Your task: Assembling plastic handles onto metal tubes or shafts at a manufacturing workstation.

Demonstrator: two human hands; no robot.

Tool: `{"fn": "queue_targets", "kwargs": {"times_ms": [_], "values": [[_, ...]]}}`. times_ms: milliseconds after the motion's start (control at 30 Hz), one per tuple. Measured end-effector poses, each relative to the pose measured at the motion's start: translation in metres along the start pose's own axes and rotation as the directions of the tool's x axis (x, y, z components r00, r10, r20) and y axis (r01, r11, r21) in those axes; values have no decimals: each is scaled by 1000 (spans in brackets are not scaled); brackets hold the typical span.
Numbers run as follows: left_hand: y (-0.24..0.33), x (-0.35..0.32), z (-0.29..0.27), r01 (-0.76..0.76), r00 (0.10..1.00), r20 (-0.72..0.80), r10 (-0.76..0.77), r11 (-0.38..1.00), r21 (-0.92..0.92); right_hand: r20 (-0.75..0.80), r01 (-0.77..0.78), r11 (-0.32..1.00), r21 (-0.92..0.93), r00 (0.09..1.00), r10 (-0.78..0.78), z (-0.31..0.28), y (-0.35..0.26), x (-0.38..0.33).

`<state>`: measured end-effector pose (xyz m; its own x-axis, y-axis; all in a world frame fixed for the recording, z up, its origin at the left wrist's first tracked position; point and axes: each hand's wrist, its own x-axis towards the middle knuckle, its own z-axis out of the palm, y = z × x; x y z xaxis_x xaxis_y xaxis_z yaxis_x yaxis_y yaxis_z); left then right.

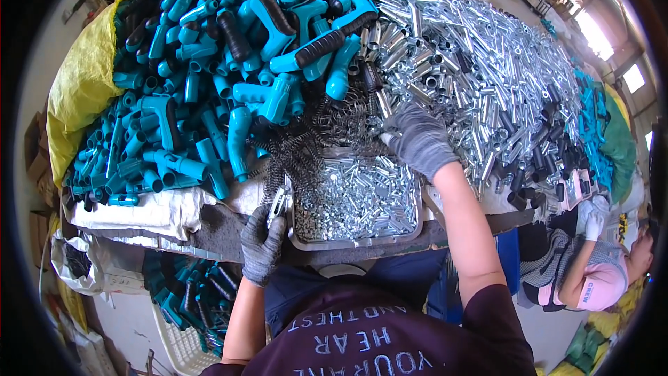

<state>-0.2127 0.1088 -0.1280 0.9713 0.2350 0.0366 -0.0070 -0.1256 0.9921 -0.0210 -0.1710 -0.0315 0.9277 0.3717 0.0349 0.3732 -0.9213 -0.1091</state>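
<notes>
My left hand [260, 249], in a grey knit glove, is closed on a small silver metal piece [278, 203] held upright at the left edge of a metal tray [353, 242]. Small silver pins and cylinders fill that tray. Beyond it, my right hand [423, 141], gloved the same way, reaches onto the near edge of a heap of silver metal tubes [452, 73]. Its thumb stands apart from the bent fingers, whose tips are partly hidden among the parts. Dark coil springs [296, 153] lie in a tangle between the hands, spilling over the tray's far left corner.
Teal plastic handle housings with black grips [268, 28] are heaped on the left beside a yellow sack [83, 97]. Black sleeves [539, 160] lie at right. Below the table stands a white basket [174, 341] of teal parts. Another person [584, 264] sits at right.
</notes>
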Motion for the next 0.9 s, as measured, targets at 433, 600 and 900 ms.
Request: {"fn": "queue_targets", "kwargs": {"times_ms": [433,600,900], "values": [[2,-3,1,-38,999,-26,39,999,31,-200,-209,925,317,939,280,-10,7,-7],[15,-5,-8,55,998,13,-55,997,-55,-272,253,847,467,953,-135,-22,-15,-50],[109,16,0,-367,805,584,102,860,355,-41,497,765,411,848,-529,-8,-52,-116]]}}
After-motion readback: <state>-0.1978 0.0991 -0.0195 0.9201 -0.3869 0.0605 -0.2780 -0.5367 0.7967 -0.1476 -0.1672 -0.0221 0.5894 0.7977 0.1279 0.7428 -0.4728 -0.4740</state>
